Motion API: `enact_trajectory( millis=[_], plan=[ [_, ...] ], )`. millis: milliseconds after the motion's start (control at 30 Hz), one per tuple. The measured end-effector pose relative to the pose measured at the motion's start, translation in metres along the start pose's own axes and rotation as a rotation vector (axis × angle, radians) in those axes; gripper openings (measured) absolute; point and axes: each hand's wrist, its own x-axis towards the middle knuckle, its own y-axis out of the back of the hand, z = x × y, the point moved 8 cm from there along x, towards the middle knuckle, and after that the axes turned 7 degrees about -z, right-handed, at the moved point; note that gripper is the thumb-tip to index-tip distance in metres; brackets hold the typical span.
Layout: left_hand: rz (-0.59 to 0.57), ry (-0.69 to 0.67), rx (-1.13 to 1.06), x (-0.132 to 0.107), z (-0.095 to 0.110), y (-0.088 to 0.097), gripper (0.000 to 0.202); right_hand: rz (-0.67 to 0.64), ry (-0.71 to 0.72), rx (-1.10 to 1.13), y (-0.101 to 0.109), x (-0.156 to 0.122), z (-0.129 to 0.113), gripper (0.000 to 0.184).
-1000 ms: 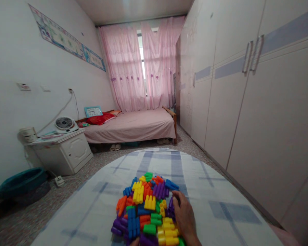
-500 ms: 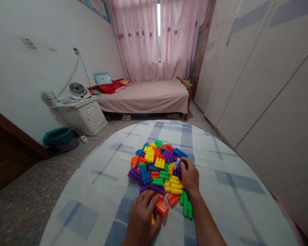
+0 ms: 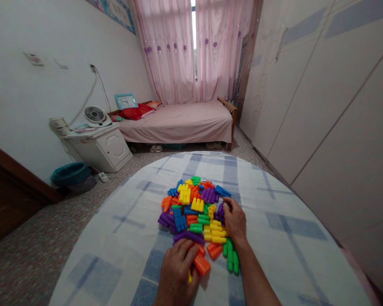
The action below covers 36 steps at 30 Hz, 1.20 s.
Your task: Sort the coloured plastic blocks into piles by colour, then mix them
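A pile of colourful plastic building blocks (image 3: 196, 205) lies on the cloth-covered table. At the near side of the pile, my left hand (image 3: 178, 265) is closed around an orange building block (image 3: 202, 264). A bit of a yellow block (image 3: 190, 277) shows beneath its fingers. My right hand (image 3: 235, 219) rests at the pile's right edge, its fingers curled against a purple building block (image 3: 220, 213); the fingertips are partly hidden. Close to its wrist are yellow blocks (image 3: 215, 231) and a green block (image 3: 231, 256). A loose orange block (image 3: 214, 250) lies between my hands.
A white and blue checked cloth covers the round table (image 3: 115, 250). Beyond it stand a bed (image 3: 178, 123), a white cabinet (image 3: 111, 148) with a fan (image 3: 95, 114), and a teal bin (image 3: 72, 173). A tall wardrobe (image 3: 332, 127) lines the right side.
The orange block in my left hand has tilted, its free end turning slightly downward. My right hand stays almost still beside the purple block. The view has shifted slightly.
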Motion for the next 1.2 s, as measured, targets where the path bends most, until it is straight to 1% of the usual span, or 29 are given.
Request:
enact_trajectory(
  millis=[133, 300, 400, 467, 567, 667, 767, 833, 933, 1000, 1067, 1100, 1167, 1200],
  plan=[
    [0.031, 0.015, -0.072, -0.001, -0.004, 0.002, 0.035, 0.003, 0.008, 0.008, -0.001, 0.0, 0.001, 0.037],
    [0.069, 0.072, -0.175, -0.005, -0.011, 0.001, 0.025, -0.009, -0.011, 0.011, -0.002, 0.0, 0.002, 0.036],
    [0.058, 0.046, -0.18, -0.006, -0.01, 0.001, 0.022, -0.007, -0.017, 0.02, -0.002, 0.0, 0.002, 0.036],
    [0.058, 0.034, -0.169, -0.004, -0.011, 0.006, 0.02, -0.001, -0.018, 0.021, -0.001, 0.0, 0.002, 0.035],
    [0.103, 0.024, -0.158, 0.004, -0.012, 0.022, 0.019, 0.002, -0.015, 0.023, -0.001, 0.0, 0.002, 0.035],
    [0.169, -0.01, -0.152, 0.024, -0.012, 0.045, 0.019, -0.003, -0.016, 0.023, -0.002, 0.0, 0.002, 0.035],
    [0.212, -0.043, -0.131, 0.057, -0.013, 0.059, 0.016, -0.003, -0.021, 0.016, -0.001, 0.0, 0.002, 0.035],
    [0.223, -0.039, -0.106, 0.083, -0.019, 0.061, 0.015, -0.004, -0.025, 0.015, -0.001, -0.001, 0.001, 0.035],
    [0.187, -0.007, -0.028, 0.118, -0.029, 0.056, 0.014, -0.012, -0.024, 0.02, -0.002, 0.0, 0.001, 0.035],
    [0.153, 0.012, 0.052, 0.13, -0.033, 0.052, 0.028, -0.017, -0.023, 0.021, -0.002, 0.0, 0.0, 0.035],
    [0.141, 0.017, 0.108, 0.127, -0.03, 0.05, 0.043, -0.02, -0.022, 0.022, -0.002, 0.0, 0.0, 0.035],
    [0.14, 0.003, 0.113, 0.119, -0.026, 0.047, 0.046, -0.02, -0.023, 0.024, -0.002, 0.0, 0.0, 0.035],
    [0.121, -0.076, 0.082, 0.095, -0.01, 0.037, 0.045, -0.02, -0.025, 0.032, -0.001, -0.001, -0.001, 0.035],
    [0.095, -0.152, 0.06, 0.08, 0.002, 0.027, 0.046, -0.019, -0.024, 0.039, -0.001, -0.001, -0.001, 0.035]
  ],
)
